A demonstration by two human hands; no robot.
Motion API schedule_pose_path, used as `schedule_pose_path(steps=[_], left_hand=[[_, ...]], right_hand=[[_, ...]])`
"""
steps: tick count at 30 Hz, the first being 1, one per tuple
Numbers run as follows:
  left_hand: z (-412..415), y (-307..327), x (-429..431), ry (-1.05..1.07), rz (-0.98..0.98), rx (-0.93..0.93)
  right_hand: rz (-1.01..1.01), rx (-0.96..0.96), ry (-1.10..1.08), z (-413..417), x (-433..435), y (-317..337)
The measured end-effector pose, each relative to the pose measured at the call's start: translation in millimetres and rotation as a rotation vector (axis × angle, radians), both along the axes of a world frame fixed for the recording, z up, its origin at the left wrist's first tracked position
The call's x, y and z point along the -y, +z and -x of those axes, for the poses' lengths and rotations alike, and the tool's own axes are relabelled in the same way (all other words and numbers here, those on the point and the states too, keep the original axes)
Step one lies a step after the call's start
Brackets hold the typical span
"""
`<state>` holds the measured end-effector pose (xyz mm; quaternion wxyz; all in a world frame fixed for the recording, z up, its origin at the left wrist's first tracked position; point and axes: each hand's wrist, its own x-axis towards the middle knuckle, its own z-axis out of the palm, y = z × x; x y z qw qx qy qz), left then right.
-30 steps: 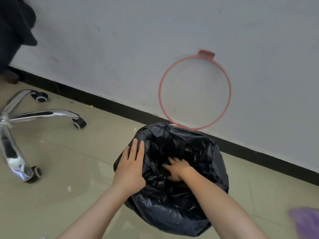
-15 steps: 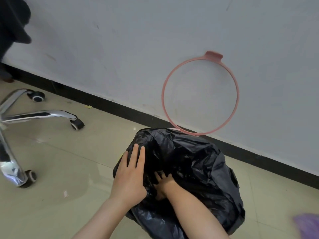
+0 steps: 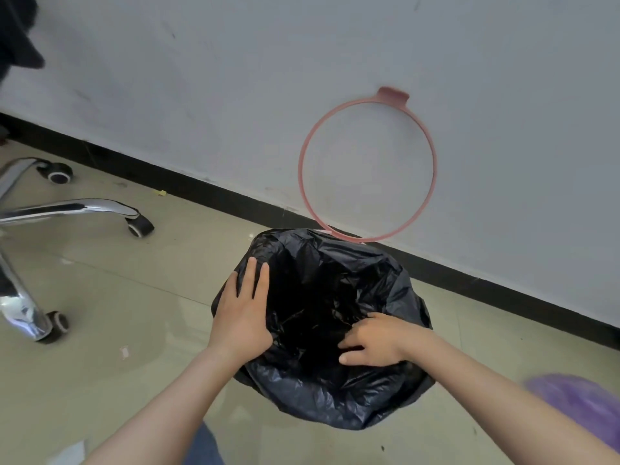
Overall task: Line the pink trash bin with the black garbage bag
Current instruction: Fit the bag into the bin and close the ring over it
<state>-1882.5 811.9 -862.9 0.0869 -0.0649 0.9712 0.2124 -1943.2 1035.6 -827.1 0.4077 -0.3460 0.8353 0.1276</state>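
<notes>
The black garbage bag is draped over the bin on the floor, mouth open and crumpled; the pink bin itself is hidden under it. A thin pink ring with a tab leans upright against the wall just behind the bag. My left hand lies on the bag's left rim, fingers pointing toward the wall, thumb out of sight, holding the plastic there. My right hand rests on the bag's right inner side with fingers spread, pointing into the opening and gripping nothing.
A chrome office-chair base with castors stands to the left. A purple object is blurred at the right edge. A black skirting board runs along the grey wall. Small scraps lie on the tiled floor.
My right hand has come up out of the bag's depth and shifted right to the bag's right side. The bag's mouth has spread wider. My left hand stays on the left rim.
</notes>
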Motion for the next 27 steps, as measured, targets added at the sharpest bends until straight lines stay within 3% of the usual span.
schedule_pose_path(steps=[9, 15, 18, 20, 22, 24, 27], left_hand=[[-0.5, 11.0, -1.9, -0.094, 0.202, 0.064], [2.8, 19.8, 0.1, -0.551, 0.411, -0.198], [18.3, 24.5, -3.0, -0.731, 0.517, 0.066], [26.4, 28.0, -4.4, -0.712, 0.674, 0.271], [31.7, 29.7, -9.2, -0.686, 0.758, 0.358], [35.8, 30.1, -16.7, -0.693, 0.748, 0.260], [55.2, 30.2, -29.0, -0.715, 0.717, -0.049]], right_hand=[[-0.200, -0.051, 0.041, -20.1, -15.6, 2.0], [0.066, -0.329, 0.202, -20.4, -7.1, 8.9], [-0.155, -0.342, 0.271, -9.6, -10.3, 10.5], [-0.434, -0.294, 0.231, -5.3, -9.8, 10.0], [-0.505, -0.279, 0.203, -1.0, -6.9, 10.1], [-0.353, -0.337, 0.212, 5.8, -3.6, 10.8], [-0.112, -0.512, 0.279, 23.4, 3.3, 12.5]])
